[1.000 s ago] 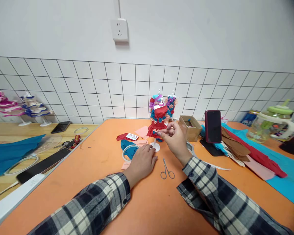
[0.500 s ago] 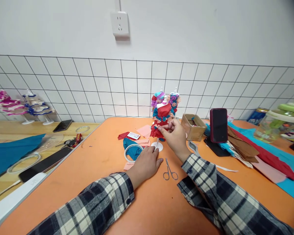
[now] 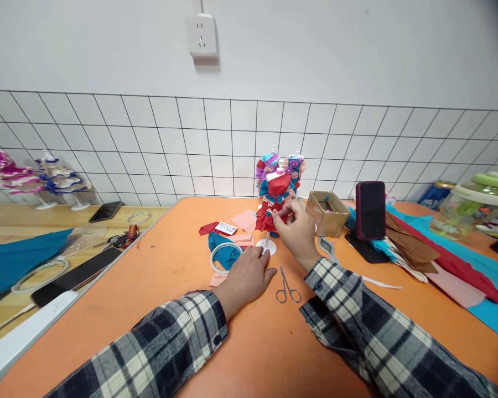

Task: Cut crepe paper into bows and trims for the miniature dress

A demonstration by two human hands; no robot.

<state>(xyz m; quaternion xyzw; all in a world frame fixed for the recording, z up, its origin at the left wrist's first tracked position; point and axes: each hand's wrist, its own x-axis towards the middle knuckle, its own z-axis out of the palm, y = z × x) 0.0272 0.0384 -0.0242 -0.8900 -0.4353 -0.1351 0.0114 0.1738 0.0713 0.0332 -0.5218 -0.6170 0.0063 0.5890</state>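
Note:
A miniature dress form [image 3: 278, 185] in a red and teal ruffled dress stands upright on a white base [image 3: 268, 247]. My right hand [image 3: 295, 228] is closed in a pinch at the right side of the red ruffled skirt [image 3: 265, 219]; the fingers hide what lies between them. Flat on the table rests my left hand [image 3: 249, 276], fingers stretched forward, its fingertips at the near edge of the white base. Small scissors [image 3: 288, 287] lie between my forearms. Left of my left hand is a white hoop [image 3: 211, 258] over teal fabric [image 3: 228, 253].
Two more dressed forms [image 3: 295, 166] stand behind. To the right are a cardboard box [image 3: 327, 221], an upright phone [image 3: 371, 210], strips of fabric [image 3: 473, 271] and a green-lidded jug [image 3: 477, 204]. Phones [image 3: 77, 276], keys [image 3: 120, 240] and two small dresses [image 3: 62, 176] are at left.
My right fingers have shifted slightly right along the skirt, and the lower ruffle sits a little differently. My left hand has stayed in place.

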